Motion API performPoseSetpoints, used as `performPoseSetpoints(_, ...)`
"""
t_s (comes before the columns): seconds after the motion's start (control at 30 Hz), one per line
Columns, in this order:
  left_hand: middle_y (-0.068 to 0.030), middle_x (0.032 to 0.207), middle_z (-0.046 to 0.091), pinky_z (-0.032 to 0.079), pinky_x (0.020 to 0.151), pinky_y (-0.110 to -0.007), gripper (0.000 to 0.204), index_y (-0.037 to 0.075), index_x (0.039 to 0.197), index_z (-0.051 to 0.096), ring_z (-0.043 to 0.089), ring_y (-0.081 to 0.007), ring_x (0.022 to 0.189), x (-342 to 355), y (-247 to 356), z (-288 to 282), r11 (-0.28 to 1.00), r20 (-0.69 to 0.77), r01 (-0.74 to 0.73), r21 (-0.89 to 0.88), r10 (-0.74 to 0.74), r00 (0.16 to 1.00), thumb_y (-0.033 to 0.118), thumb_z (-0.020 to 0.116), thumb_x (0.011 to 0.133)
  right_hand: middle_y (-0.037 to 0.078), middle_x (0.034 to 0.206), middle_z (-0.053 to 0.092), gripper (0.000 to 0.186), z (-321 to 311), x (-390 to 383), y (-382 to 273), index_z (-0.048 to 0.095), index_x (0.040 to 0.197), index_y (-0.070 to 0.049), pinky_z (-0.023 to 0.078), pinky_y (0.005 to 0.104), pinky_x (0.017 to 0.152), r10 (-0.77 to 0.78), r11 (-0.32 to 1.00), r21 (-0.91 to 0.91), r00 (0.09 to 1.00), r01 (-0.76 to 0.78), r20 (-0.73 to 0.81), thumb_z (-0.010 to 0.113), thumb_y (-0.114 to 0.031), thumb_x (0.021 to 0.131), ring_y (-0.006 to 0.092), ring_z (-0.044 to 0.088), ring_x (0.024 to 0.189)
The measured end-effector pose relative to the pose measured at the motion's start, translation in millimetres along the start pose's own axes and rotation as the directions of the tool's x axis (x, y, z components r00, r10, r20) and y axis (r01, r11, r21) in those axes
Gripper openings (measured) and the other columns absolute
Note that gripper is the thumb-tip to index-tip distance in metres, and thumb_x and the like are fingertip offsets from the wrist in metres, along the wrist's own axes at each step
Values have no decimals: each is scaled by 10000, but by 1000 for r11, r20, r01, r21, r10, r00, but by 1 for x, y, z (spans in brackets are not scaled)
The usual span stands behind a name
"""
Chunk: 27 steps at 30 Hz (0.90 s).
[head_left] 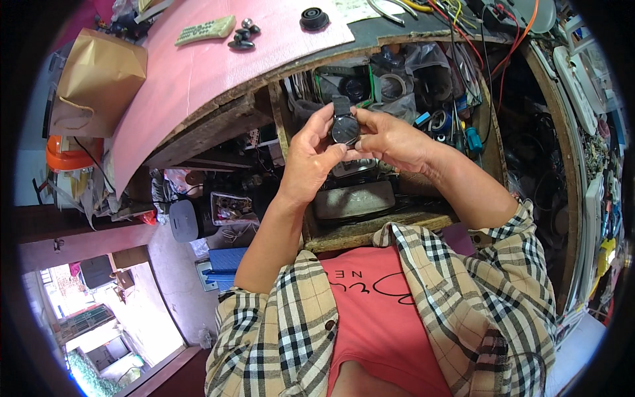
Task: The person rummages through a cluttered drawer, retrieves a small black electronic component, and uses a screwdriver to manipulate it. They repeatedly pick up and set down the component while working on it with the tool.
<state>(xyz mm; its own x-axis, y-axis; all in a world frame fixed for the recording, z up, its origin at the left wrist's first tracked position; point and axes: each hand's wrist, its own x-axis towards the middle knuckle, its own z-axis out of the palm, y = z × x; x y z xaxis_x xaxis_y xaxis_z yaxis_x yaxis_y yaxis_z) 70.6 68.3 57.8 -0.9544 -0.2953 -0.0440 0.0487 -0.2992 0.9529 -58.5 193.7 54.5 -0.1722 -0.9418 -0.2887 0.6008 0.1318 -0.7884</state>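
Note:
A black wristwatch [344, 130] with a round dark face is held up between my two hands, above an open workbench drawer. Its dark strap stands up past the fingers at the top; the lower part of the strap is hidden. My left hand [308, 159] grips the watch from the left, thumb near its lower edge. From the right, my right hand [395, 141] is closed on the opposite side, thumb and fingers at the rim of the case.
The wooden drawer [357, 237] is crowded with tools and parts, among them a grey block [354, 200] and a teal-handled tool [473, 139]. On the pink bench top [218, 73] lie a remote control [206, 30], small black pieces [243, 41] and a round black part [314, 19]. Pliers [387, 12] lie farther right.

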Motion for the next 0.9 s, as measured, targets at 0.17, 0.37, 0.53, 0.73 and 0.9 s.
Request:
performPoseSetpoints(0.17,-122,1276,568,470,976,-325,577,-43,1373,397,565,-190,1133,2,-5,-6,999,-21,32,-2,-32,999,-26,607,836,121,1165,542,504,-1,0,2,396,1319,63,506,300,985,-20,1000,4,1000,20,9,448,146,824,179,563,1098)
performPoseSetpoints(0.37,-117,1266,574,461,963,-305,599,-42,1390,371,575,-170,1104,1,-10,-9,1000,-31,-8,5,9,999,-21,613,842,138,1133,563,397,-1,-1,2,412,1288,83,530,287,937,-15,1000,2,1000,15,10,475,73,896,191,607,1034)
performPoseSetpoints(0.53,-116,1249,589,448,980,-312,553,-34,1367,409,579,-175,1104,-1,-10,-10,1000,-67,27,13,-26,997,2,613,854,103,998,621,224,-4,0,1,537,1134,68,571,273,783,30,981,-188,999,-36,-37,516,-13,927,179,661,897)
performPoseSetpoints(0.73,-155,1171,625,493,913,-324,451,-37,1318,457,623,-177,1018,-3,-9,-18,999,-79,27,23,-25,997,29,582,890,52,880,638,165,-9,-7,-15,604,974,15,528,236,621,-67,804,-594,992,-10,-107,541,-137,955,118,651,743)
performPoseSetpoints(0.9,-123,975,674,509,675,-258,341,-13,1211,540,624,-134,794,-6,19,-24,971,117,201,129,-216,969,76,609,889,20,924,617,283,-23,1,-15,616,1027,-29,452,260,804,-414,716,-627,910,308,-26,496,-284,1001,89,555,875)
